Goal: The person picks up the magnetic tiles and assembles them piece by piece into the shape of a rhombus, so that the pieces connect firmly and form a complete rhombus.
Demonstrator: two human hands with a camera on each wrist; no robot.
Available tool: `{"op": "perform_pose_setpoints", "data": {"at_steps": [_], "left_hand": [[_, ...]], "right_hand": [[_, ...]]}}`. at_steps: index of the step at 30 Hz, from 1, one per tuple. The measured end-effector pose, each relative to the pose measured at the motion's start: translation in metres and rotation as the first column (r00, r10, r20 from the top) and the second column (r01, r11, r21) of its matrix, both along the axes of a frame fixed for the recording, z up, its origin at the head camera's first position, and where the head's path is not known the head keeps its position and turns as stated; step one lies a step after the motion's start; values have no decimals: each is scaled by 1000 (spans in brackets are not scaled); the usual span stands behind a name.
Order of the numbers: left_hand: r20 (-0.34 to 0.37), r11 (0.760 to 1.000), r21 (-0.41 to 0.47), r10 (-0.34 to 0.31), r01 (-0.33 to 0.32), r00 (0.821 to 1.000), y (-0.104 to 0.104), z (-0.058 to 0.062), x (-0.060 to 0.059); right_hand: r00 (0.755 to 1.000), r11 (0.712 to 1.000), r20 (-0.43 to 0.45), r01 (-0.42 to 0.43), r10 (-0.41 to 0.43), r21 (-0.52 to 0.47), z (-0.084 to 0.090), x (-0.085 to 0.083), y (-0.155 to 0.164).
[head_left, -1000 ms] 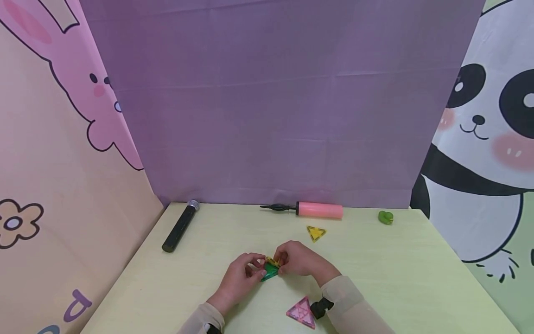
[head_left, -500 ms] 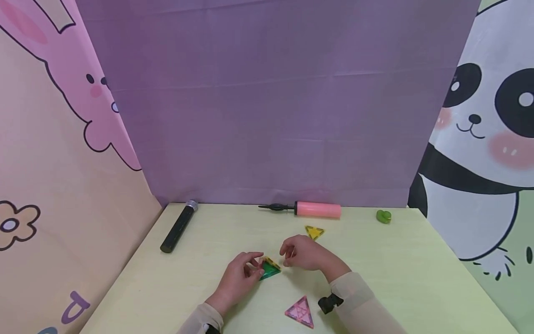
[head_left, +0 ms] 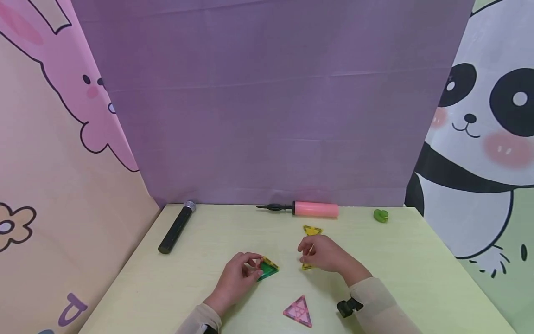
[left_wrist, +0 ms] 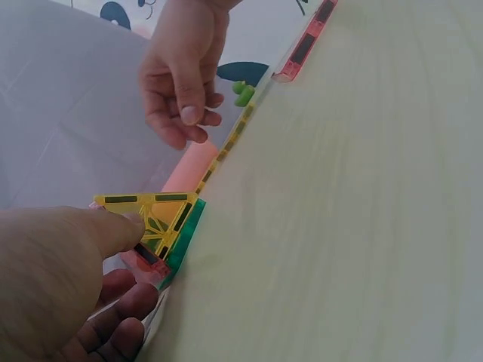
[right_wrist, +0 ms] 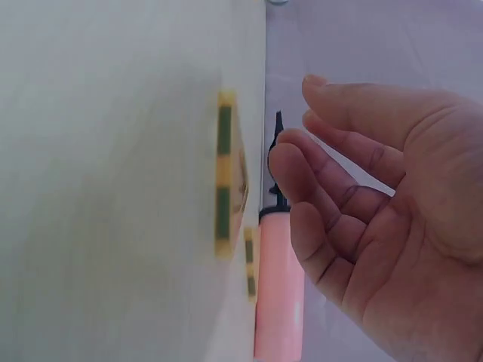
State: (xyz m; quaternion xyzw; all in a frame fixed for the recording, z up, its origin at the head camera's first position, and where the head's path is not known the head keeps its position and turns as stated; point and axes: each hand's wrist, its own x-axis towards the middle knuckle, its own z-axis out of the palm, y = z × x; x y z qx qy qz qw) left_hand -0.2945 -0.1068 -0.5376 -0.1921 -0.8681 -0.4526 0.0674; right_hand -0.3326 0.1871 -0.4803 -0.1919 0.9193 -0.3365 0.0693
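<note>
My left hand [head_left: 238,274] pinches a small cluster of joined triangular magnetic tiles. A green tile [head_left: 268,270] faces up in the head view, and a yellow tile [left_wrist: 162,219] and a red-pink tile [left_wrist: 145,260] show in the left wrist view. My right hand [head_left: 323,253] hovers with loosely bent fingers and nothing between them. Below it, partly covered by the hand in the head view, lies a loose yellow triangle tile [right_wrist: 225,173]. Another yellow triangle tile [head_left: 312,230] lies just beyond that hand. Nearer me is a pink triangle tile [head_left: 299,311], flat on the table.
Along the back edge of the pale table [head_left: 200,287] lies a pink hand pump [head_left: 315,209] with a black nozzle. A black microphone [head_left: 177,228] is at the left, a small green object [head_left: 381,215] at the back right. A purple cloth [head_left: 267,102] hangs behind.
My right hand has let go of the joined tiles and moved right, away from them. A yellow tile now shows beneath it. My left hand keeps its hold on the cluster.
</note>
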Motion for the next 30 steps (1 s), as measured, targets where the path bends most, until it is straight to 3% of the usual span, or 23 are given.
{"op": "perform_pose_setpoints", "data": {"at_steps": [11,15,18,21,23,26,30], "left_hand": [[4,1000,13,21,-21,1000,-2,1,0],[-23,999,2,39,-39,999,-1,8,3],[-116,1000,2,14,-14,993,2,15,9],[-193,996,1,-85,86,978,8,21,17],[-192,982,-22,-186,185,964,14,24,24],[-109,940,-81,-338,330,935,23,25,33],[112,869,-116,-469,481,876,34,24,43]], "right_hand": [[994,993,-40,108,-106,38,-7,3,19],[998,999,-57,33,-32,16,-9,4,24],[998,999,-47,-39,38,-5,-13,3,26],[998,999,-31,-54,54,4,-15,2,27],[998,998,-29,-53,54,19,-16,3,27],[999,999,-26,-37,37,20,-16,4,26],[1000,1000,-13,-9,9,16,-15,5,25]]}}
